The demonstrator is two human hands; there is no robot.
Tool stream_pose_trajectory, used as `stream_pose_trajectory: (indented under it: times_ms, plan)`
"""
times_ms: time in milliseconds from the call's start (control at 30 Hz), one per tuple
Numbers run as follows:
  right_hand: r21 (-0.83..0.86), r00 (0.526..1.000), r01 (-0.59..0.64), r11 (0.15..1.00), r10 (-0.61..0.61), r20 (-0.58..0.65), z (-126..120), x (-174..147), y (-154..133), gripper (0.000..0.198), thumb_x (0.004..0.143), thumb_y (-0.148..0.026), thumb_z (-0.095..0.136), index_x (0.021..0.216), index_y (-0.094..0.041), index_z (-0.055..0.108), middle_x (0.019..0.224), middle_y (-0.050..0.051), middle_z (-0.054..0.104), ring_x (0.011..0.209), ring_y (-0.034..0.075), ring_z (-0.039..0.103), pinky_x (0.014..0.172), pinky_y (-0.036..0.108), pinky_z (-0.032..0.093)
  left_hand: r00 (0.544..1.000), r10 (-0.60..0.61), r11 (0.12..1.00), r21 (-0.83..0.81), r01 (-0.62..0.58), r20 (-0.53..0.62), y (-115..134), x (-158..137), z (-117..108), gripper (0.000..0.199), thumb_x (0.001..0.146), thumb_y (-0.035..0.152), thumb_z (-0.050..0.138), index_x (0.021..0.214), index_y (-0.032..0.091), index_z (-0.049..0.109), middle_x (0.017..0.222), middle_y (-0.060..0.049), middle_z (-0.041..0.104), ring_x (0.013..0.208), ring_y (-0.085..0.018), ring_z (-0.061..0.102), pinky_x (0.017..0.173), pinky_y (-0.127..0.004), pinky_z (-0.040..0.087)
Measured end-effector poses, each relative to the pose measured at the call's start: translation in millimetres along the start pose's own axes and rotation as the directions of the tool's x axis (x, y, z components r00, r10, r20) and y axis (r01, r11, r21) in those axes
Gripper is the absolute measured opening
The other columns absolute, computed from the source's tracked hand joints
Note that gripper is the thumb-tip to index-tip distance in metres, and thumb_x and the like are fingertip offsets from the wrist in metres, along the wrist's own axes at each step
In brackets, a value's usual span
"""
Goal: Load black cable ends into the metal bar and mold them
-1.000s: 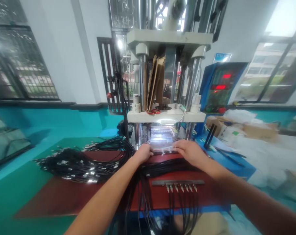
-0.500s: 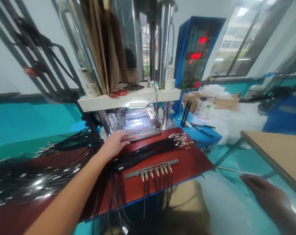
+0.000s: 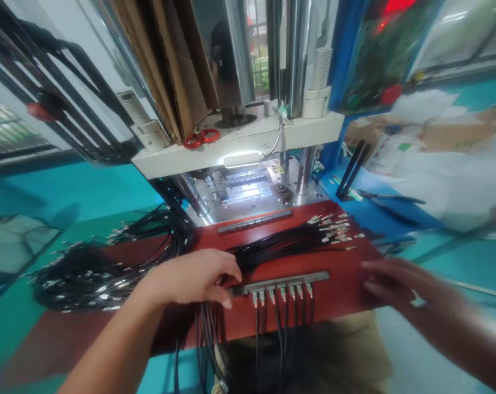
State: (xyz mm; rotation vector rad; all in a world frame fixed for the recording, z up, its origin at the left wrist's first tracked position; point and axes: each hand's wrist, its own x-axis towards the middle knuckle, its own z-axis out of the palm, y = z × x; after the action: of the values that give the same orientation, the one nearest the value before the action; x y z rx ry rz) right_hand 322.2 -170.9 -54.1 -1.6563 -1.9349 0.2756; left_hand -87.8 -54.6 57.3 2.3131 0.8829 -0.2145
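Observation:
My left hand (image 3: 194,276) is at the left end of a metal strip (image 3: 289,282) on the red board. Its thumb and fingers are curved but apart around that end; whether they touch it I cannot tell. Several cables with metal connectors (image 3: 272,295) are set along the strip's near side and hang over the board's edge. My right hand (image 3: 391,282), smeared by motion, is over the board's right side, apart from the strip. A bundle of black cables (image 3: 281,246) lies behind the strip. Farther back is a second metal strip (image 3: 254,220).
The press (image 3: 240,145) stands behind the board (image 3: 346,295), its bed lit. Red-handled scissors (image 3: 201,138) rest on its plate. A heap of black cables (image 3: 92,279) lies left. Dark pliers-like tools (image 3: 390,198) lie on a blue surface (image 3: 350,180) at right.
My left hand has moved from near the back strip to the left end of the front strip. My right hand has come in from the far right to the board. The view has shifted closer.

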Motion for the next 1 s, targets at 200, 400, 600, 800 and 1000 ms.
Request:
stream_pose_trajectory:
  times_ms: [200, 400, 600, 800, 1000]
  plan:
    - [0.044, 0.951, 0.230, 0.972, -0.234, 0.203, 48, 38, -50, 0.037, 0.091, -0.035, 0.056, 0.127, -0.032, 0.056, 0.128, 0.006, 0.059, 0.114, 0.025, 0.060, 0.096, 0.037, 0.052, 0.978, -0.166, 0.976, 0.120, 0.182, -0.130, 10, -8, 39, 0.008, 0.084, 0.029, 0.063, 0.090, 0.023, 0.062, 0.096, -0.002, 0.063, 0.089, -0.020, 0.059, 0.074, -0.028, 0.040]
    - [0.112, 0.955, 0.224, 0.968, -0.241, 0.173, 40, 52, -46, 0.023, 0.090, -0.038, 0.056, 0.111, -0.035, 0.063, 0.118, 0.005, 0.064, 0.107, 0.025, 0.063, 0.090, 0.039, 0.054, 0.959, -0.186, 0.977, 0.065, 0.204, -0.215, 10, -23, 42, 0.012, 0.093, 0.031, 0.051, 0.097, 0.024, 0.061, 0.099, -0.002, 0.061, 0.088, -0.018, 0.058, 0.073, -0.028, 0.040]
    - [0.277, 0.982, 0.118, 0.954, -0.153, 0.109, 13, 139, -85, 0.018, 0.087, -0.037, 0.059, 0.101, -0.031, 0.067, 0.095, 0.005, 0.071, 0.081, 0.023, 0.068, 0.070, 0.033, 0.055, 0.852, -0.162, 0.987, -0.062, 0.151, -0.498, -10, -20, -16, 0.018, 0.093, 0.035, 0.049, 0.103, 0.026, 0.060, 0.101, 0.000, 0.063, 0.093, -0.016, 0.058, 0.083, -0.028, 0.042]
    - [0.554, 0.992, -0.096, 0.827, 0.126, -0.016, 63, 244, -95, 0.021, 0.085, -0.028, 0.058, 0.099, -0.017, 0.068, 0.075, 0.004, 0.070, 0.068, 0.019, 0.067, 0.062, 0.028, 0.053, 0.651, -0.492, 0.810, -0.577, 0.101, -0.577, -78, 56, -46, 0.013, 0.084, 0.029, 0.061, 0.093, 0.020, 0.061, 0.058, 0.004, 0.057, 0.054, -0.012, 0.056, 0.059, -0.024, 0.042]
    - [0.475, 0.963, -0.218, 0.852, 0.267, -0.037, 114, 322, -89, 0.018, 0.091, -0.027, 0.059, 0.101, -0.014, 0.066, 0.089, 0.003, 0.069, 0.076, 0.017, 0.066, 0.069, 0.031, 0.054, 0.486, -0.661, 0.659, -0.752, 0.013, -0.571, -125, 123, -72, 0.026, 0.093, 0.033, 0.053, 0.111, 0.015, 0.057, 0.086, -0.003, 0.063, 0.070, -0.012, 0.060, 0.064, -0.027, 0.051]
